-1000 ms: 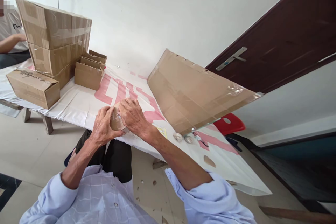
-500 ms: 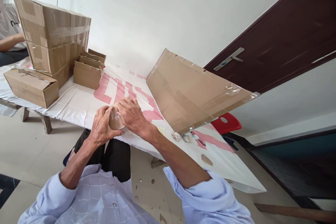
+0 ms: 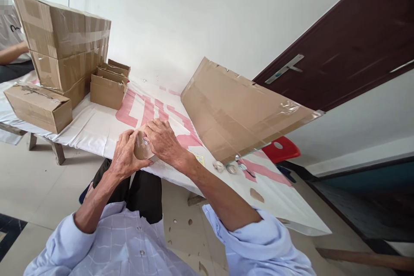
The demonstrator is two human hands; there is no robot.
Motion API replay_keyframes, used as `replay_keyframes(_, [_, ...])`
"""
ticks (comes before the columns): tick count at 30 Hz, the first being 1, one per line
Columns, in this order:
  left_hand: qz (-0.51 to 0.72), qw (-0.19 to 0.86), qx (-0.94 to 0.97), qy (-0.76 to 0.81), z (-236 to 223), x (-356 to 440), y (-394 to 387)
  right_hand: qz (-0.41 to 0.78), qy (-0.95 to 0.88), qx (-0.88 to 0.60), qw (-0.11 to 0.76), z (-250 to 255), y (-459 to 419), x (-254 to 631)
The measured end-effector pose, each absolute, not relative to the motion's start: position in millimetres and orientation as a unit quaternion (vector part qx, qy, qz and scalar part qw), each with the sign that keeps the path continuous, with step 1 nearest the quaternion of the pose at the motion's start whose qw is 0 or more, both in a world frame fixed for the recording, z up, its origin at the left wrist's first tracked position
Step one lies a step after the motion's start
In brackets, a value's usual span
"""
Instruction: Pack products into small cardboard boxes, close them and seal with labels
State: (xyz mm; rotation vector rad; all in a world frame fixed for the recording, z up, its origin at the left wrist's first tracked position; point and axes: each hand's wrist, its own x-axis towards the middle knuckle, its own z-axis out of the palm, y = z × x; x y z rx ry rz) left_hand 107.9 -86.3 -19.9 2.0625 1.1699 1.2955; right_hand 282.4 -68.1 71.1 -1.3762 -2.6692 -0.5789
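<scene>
A small brown cardboard box (image 3: pixel 141 148) sits at the front edge of the cloth-covered table, between my hands. My left hand (image 3: pixel 125 154) is curled around its left and near sides, thumb along the near edge. Over the right part of the box lies my right hand (image 3: pixel 164 141), its fingers bent and pressed onto the top. A shiny clear patch, like tape, shows on the box between the hands. Whatever the right fingertips may pinch is hidden under the hand.
At the left stand stacked taped cartons (image 3: pixel 69 39), a long closed box (image 3: pixel 39 105) and several small open boxes (image 3: pixel 106 90). A large cardboard sheet (image 3: pixel 239 112) leans to the right, with tape rolls (image 3: pixel 231 168) before it. A person's arm (image 3: pixel 14 53) shows far left.
The view has shifted very slightly. Both hands keep nearly the same hold on the small box.
</scene>
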Motion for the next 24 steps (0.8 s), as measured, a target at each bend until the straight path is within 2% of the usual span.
replay_keyframes(5, [0.464, 0.222, 0.744, 0.426, -20.4, 105.6, -86.5, -0.143, -0.873, -0.453, 0.111, 70.6, -70.4, 286.5])
replay_keyframes(11, [0.467, 0.220, 0.743, 0.425, -20.3, 102.2, -82.5, -0.066, -0.823, -0.461, 0.326, 92.5, -81.1, 315.9])
replay_keyframes(15, [0.477, 0.245, 0.726, 0.431, -24.6, 82.3, -67.0, -0.022, -0.747, -0.498, 0.439, 94.3, -88.8, 368.4])
replay_keyframes(19, [0.477, 0.287, 0.711, 0.429, -33.3, 53.6, -31.1, -0.009, -0.642, -0.581, 0.500, 59.2, -96.4, 449.5])
replay_keyframes(24, [0.480, 0.386, 0.674, 0.407, -40.2, 37.8, 2.3, 0.035, -0.501, -0.697, 0.512, -17.4, -108.1, 528.2])
